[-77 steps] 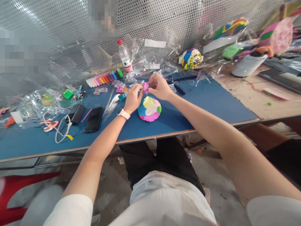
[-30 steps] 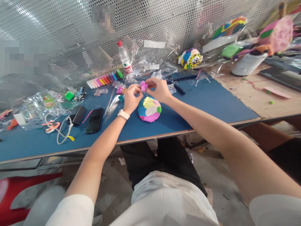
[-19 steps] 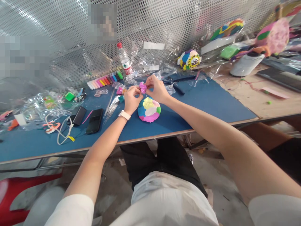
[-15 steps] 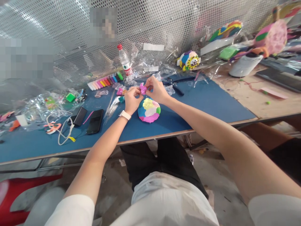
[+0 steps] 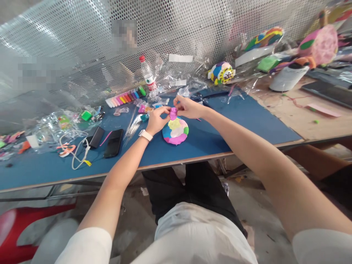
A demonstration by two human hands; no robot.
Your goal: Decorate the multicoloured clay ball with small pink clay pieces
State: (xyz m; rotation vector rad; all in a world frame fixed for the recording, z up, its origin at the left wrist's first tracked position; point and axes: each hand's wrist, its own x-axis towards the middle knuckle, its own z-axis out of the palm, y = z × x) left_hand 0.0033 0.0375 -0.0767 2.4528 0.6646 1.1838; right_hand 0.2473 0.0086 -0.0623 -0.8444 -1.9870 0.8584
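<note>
Between my two hands is a small lump of purple modelling clay [image 5: 173, 113], pinched from both sides. My left hand [image 5: 158, 120], with a pale watch band at the wrist, grips its left side with thumb and fingertips. My right hand [image 5: 187, 107] pinches it from the right. Just below lies a rounded piece covered in patches of coloured clay [image 5: 175, 132], yellow, white, pink, green, blue and magenta, on the blue table mat [image 5: 220, 132]. The purple clay hangs at its far edge; whether they touch I cannot tell.
Left of my hands lie a black phone [image 5: 113, 143], a white cable [image 5: 74, 156] and a row of coloured clay sticks [image 5: 125, 97]. Behind stand a water bottle [image 5: 148, 75] and a patchwork clay figure [image 5: 222, 72]. A grey-white cup [image 5: 288, 77] is at right.
Both hands, with the purple clay, have come slightly lower and nearer the patchwork piece. The whole view has shifted a little.
</note>
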